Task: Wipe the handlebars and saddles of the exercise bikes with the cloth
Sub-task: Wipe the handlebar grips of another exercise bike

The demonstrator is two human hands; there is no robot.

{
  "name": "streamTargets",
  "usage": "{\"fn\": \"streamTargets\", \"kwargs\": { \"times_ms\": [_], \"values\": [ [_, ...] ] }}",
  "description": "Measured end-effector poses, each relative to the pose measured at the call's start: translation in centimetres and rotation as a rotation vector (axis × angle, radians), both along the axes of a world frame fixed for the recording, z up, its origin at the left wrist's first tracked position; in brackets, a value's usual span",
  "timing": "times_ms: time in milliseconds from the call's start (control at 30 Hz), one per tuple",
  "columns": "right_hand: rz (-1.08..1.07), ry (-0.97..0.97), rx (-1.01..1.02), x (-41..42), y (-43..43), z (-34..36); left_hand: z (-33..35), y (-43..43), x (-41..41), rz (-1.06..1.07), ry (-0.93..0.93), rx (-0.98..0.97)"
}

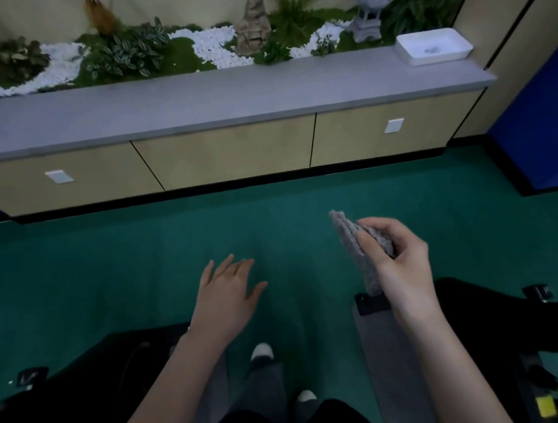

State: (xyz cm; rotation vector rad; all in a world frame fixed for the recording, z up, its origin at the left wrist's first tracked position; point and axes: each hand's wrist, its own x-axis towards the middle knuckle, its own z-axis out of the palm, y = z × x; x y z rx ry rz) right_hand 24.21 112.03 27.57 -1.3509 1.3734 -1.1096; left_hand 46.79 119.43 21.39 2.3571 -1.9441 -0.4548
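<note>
My right hand (397,257) grips a folded grey cloth (355,248) in mid-air above the green floor, its free end hanging down. My left hand (225,291) hovers open beside it, fingers spread, holding nothing. Two black exercise bikes flank me: one at lower left (75,381) and one at lower right (509,321). The right bike has a grey base bar (385,355) running forward under my right forearm. No handlebar or saddle shows clearly; both bikes are dark and partly cut off by the frame.
A long cabinet with a grey top (211,101) runs across ahead, planted with greenery and white pebbles. A white tray (434,45) sits at its right end. Blue panels (545,135) stand at far right. My feet (263,352) are on green floor between the bikes.
</note>
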Motion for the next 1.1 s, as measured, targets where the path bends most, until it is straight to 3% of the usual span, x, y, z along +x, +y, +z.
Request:
{"fn": "streamTargets", "kwargs": {
  "times_ms": [600,833,1100],
  "values": [
    [0.046,0.119,0.056,9.7,-17.7,0.1,-2.5,-18.2,9.3,0.041,0.104,0.002],
    [0.162,0.105,0.047,14.4,-23.8,-1.0,-3.2,-19.3,14.2,0.26,0.131,0.052],
    [0.453,0.091,0.072,20.6,-32.5,-2.5,-4.1,-22.6,18.0,0.527,0.09,0.153]
  ]
}}
